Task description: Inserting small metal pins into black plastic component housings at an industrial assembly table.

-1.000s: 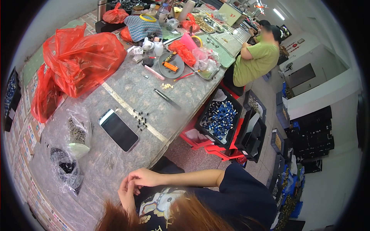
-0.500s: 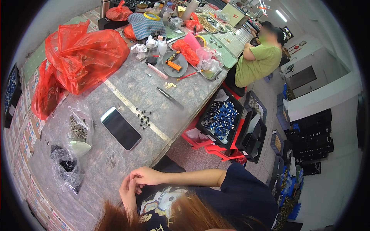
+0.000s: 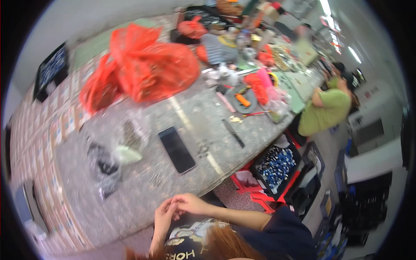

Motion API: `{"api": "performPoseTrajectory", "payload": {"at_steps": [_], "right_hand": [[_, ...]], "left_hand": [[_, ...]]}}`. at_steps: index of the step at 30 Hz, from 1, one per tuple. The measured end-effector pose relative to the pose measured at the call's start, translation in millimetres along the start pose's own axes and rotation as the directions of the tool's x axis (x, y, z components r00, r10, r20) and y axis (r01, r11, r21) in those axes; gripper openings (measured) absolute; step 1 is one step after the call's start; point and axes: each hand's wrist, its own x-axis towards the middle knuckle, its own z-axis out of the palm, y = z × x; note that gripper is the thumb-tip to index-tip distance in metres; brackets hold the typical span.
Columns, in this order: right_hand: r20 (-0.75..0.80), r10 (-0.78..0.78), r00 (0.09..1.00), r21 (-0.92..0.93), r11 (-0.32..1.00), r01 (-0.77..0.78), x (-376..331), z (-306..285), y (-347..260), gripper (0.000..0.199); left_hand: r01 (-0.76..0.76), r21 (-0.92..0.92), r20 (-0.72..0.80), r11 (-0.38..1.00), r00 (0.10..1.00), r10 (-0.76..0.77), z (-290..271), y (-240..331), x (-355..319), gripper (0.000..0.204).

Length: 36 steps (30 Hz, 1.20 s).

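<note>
Long grey speckled worktable [image 3: 143, 195] running away toward the far end, pale stripe down its middle; plain pale wall [image 3: 86, 26] along the left side, dark panel [image 3: 51, 69] leaning against it; patterned tiled strip [image 3: 30, 143] beside the table edge; speckled floor [image 3: 236, 199] below on the right; red and black crates [image 3: 277, 171] stacked under the table edge; white cabinets [image 3: 372, 130] further right; bright ceiling strip lights [image 3: 355, 54] at upper right; whole scene blurred.

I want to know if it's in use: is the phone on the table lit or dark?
Dark. The phone lies flat on the table, its screen plain black, apart from both hands.
</note>
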Motion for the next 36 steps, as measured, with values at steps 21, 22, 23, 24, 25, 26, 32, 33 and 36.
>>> {"api": "performPoseTrajectory", "payload": {"at_steps": [21, 22, 23, 24, 25, 26, 32, 33, 36], "right_hand": [[-0.069, -0.057, 0.996, -0.027, 0.998, 0.056, 12.4, 3.8, 9.0, 0.012], [-0.061, -0.039, 0.997, -0.022, 0.999, 0.038, 11.4, 2.3, 5.7, 0.012], [-0.052, -0.021, 0.998, -0.017, 1.000, 0.020, 11.0, 1.4, 3.7, 0.012], [-0.051, -0.022, 0.998, -0.016, 1.000, 0.021, 11.8, 1.2, 3.0, 0.012], [-0.048, -0.021, 0.999, -0.012, 1.000, 0.021, 11.5, 1.4, 3.4, 0.012], [-0.044, -0.021, 0.999, -0.008, 1.000, 0.020, 11.3, 1.8, 3.9, 0.013], [-0.064, -0.052, 0.997, -0.007, 0.999, 0.052, 11.1, 3.6, 8.4, 0.013], [-0.063, -0.052, 0.997, -0.008, 0.999, 0.051, 10.7, 3.9, 7.2, 0.013], [-0.056, -0.045, 0.997, -0.023, 0.999, 0.044, 10.7, 2.3, 3.3, 0.013]], "left_hand": [[0.010, 0.023, 0.034, 1.000, 0.999, -0.011, -7.0, -6.9, 3.1, 0.027], [0.003, 0.022, 0.019, 1.000, 1.000, -0.004, -6.3, -7.8, 4.1, 0.026], [-0.004, 0.020, 0.003, 1.000, 1.000, 0.004, -5.8, -7.9, 4.6, 0.026], [-0.003, 0.021, 0.002, 1.000, 1.000, 0.003, -5.2, -6.3, 4.5, 0.026], [0.006, 0.026, 0.005, 1.000, 1.000, -0.006, -3.7, -4.1, 3.6, 0.026], [0.014, 0.030, 0.007, 0.999, 1.000, -0.015, -2.8, -2.7, 2.9, 0.026], [0.034, 0.002, 0.026, 0.999, 0.999, -0.034, -6.4, -6.8, 3.9, 0.026], [0.033, 0.000, 0.025, 0.999, 0.999, -0.033, -6.8, -6.9, 3.8, 0.026], [0.063, -0.011, 0.017, 0.998, 0.998, -0.063, -6.3, -4.9, 4.0, 0.027]]}}
